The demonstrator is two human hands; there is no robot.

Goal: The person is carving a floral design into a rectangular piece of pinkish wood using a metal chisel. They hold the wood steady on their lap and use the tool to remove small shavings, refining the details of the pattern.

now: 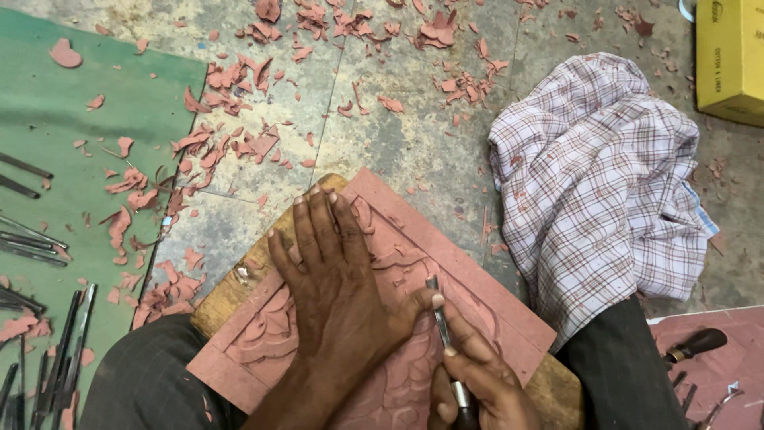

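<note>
A reddish-pink slab [446, 255] with a raised border and carved relief lies on a wooden board [247, 279] across my lap. My left hand [334, 295] presses flat on the slab with fingers spread, its thumb touching the shaft of a thin metal carving tool [440, 318]. My right hand [477, 382] grips that tool low on its shaft, near the bottom edge of the view. The tool's tip rests on the carved surface just right of my left thumb.
Pink shavings [239, 135] litter the concrete floor. Several metal chisels [48, 318] lie on a green mat [48, 119] at left. A checked cloth [597, 183] covers my right knee. A yellow box [728, 56] stands top right; a dark-handled tool [696, 344] lies bottom right.
</note>
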